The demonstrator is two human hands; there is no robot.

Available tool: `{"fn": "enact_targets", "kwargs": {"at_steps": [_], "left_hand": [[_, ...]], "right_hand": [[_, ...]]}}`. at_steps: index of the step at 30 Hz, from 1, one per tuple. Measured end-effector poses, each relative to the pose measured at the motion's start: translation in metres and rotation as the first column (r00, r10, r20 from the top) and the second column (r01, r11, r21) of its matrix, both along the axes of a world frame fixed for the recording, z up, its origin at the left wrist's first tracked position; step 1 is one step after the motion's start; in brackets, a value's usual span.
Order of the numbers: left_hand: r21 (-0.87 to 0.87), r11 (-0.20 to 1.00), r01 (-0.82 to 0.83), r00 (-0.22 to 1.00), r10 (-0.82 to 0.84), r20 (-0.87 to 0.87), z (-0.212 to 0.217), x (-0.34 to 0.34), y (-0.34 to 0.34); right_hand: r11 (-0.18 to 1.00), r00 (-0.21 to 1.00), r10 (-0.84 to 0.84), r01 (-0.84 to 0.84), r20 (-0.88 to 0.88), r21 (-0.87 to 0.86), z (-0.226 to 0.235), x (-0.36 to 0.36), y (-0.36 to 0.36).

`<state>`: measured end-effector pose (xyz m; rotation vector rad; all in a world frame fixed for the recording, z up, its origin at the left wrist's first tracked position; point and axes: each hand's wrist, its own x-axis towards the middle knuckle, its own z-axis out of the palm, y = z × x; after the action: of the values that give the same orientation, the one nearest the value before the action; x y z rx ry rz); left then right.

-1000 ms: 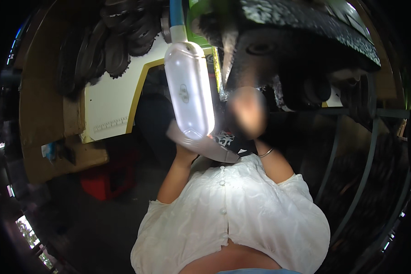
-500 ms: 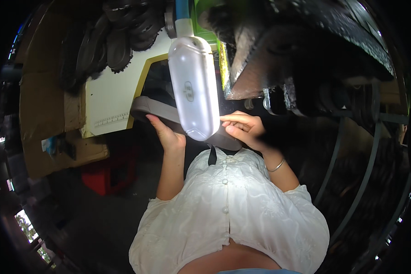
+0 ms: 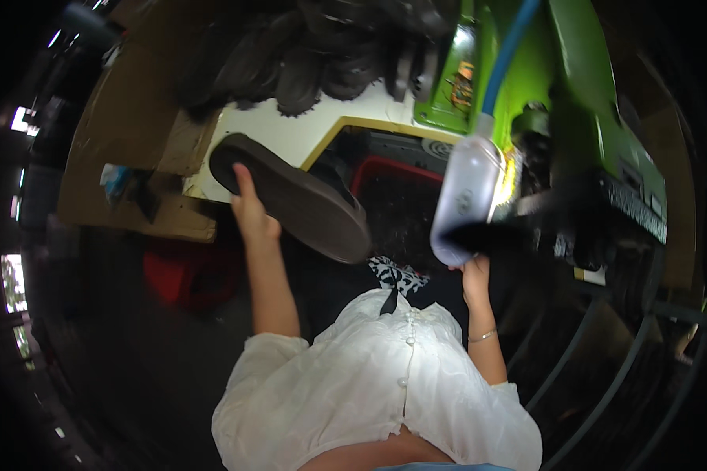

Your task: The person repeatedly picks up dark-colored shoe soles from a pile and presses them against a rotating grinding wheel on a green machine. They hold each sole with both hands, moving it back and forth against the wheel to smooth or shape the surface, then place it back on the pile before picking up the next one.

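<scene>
A dark brown slipper (image 3: 291,192) hangs tilted in front of the table's near edge, with its broad, flat sole toward me. My left hand (image 3: 251,212) grips its left side, the thumb lying along the sole. On the right, my right hand (image 3: 475,279) is just below the lower end of a white capsule-shaped lamp (image 3: 467,196). A blurred dark shape (image 3: 491,235) covers most of its fingers, so what they hold, if anything, is hidden.
Several dark slippers (image 3: 298,78) are heaped at the back of the white table (image 3: 247,125). A green machine (image 3: 589,86) stands at the right, beside the lamp. A red bin (image 3: 369,169) shows in the table's cutout. Cardboard (image 3: 126,149) borders the left side.
My left hand has raised the slipper and turned its sole toward me. My right hand has left the slipper and moved right, below the lamp. The view has shifted, showing more of the green machine.
</scene>
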<state>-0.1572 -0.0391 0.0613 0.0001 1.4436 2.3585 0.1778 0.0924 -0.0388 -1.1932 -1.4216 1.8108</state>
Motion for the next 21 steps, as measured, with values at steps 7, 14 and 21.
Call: {"fn": "enact_targets", "kwargs": {"at_steps": [7,14,21], "left_hand": [[-0.562,0.689,-0.458,0.856,0.171,-0.488,-0.023,-0.179,-0.026],[-0.602,0.734,-0.314,0.580,-0.354,-0.734,-0.021,-0.111,0.067],[-0.837,0.425,-0.345,0.651,-0.534,-0.539,-0.027,-0.108,0.136]], "right_hand": [[0.999,0.998,-0.026,0.028,0.065,-0.025,0.000,0.008,0.004],[0.998,0.996,0.059,-0.058,0.063,-0.011,-0.010,0.003,-0.001],[0.988,0.991,0.116,-0.122,0.070,0.095,0.017,-0.013,0.002]]}}
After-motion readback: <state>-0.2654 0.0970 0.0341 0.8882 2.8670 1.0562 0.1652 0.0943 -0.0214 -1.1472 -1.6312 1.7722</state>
